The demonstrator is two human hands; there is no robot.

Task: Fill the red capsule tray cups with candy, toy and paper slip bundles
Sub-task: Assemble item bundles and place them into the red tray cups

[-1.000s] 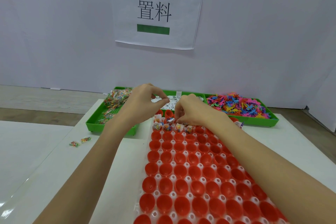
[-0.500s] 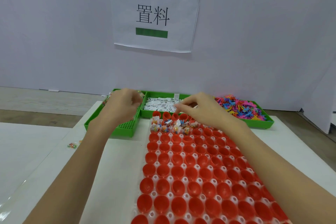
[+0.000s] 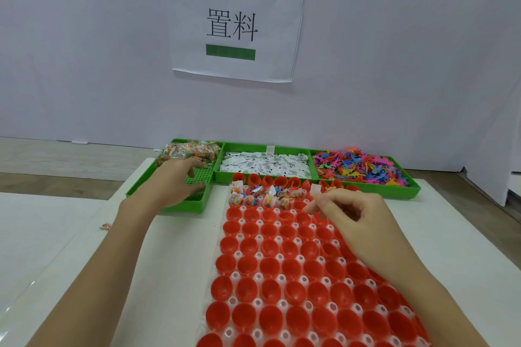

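Hands working across a red capsule tray

Person's left hand (image 3: 174, 183) is reaching into the left green bin (image 3: 197, 204), fingers spread and relaxed over its gridded floor just below the pile of candy packets (image 3: 190, 149), grasping nothing that I can see; it is probably about to gather candy. The right hand (image 3: 349, 213) is hovering above the far rows of the red capsule tray (image 3: 282, 270), pinching a small white paper slip (image 3: 315, 189) between thumb and fingertips, with the other fingers curled, likely to drop it into a cup. More slips are lying in the middle green bin (image 3: 265, 162), and bright plastic toys (image 3: 358, 166) are filling the right bin, all lined up right behind the tray so each is an easy reach. Only a few cups near the far left corner are holding bundles (image 3: 262, 197); the many rows nearer the person are sitting empty on the white surface (image 3: 465, 248). One stray candy (image 3: 105, 226) is lying off to the left.
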